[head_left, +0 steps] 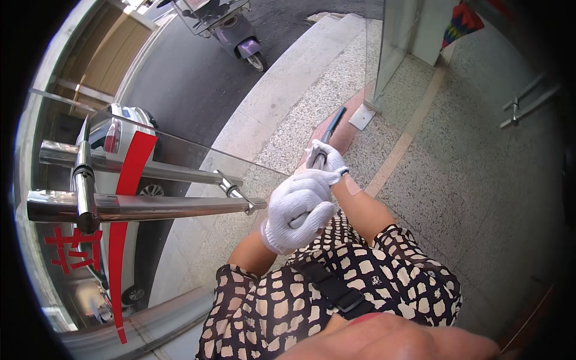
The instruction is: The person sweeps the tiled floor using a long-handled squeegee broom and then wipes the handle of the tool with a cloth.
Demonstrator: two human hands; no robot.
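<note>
My left hand (301, 205), in a white knit glove, is curled closed in front of my body, close to the inner end of the door's pull bar but apart from it. Its folded fingers hide whatever they may hold. Just beyond it, my right hand (329, 159), also white-gloved, is closed around a slim dark-blue tool (333, 124). The tool's narrow end points away from me, and a grey part shows between the fingers; its exact kind is unclear. At the left stands a glass door with a shiny metal pull bar (156, 208).
Red tape (133, 165) marks the left glass. Another glass panel (389, 48) rises at the far right, above a metal floor plate (362, 117). A door handle (531, 105) and a multicoloured umbrella (462, 25) are farther right. Outside are a scooter (237, 36) and a white car (129, 129).
</note>
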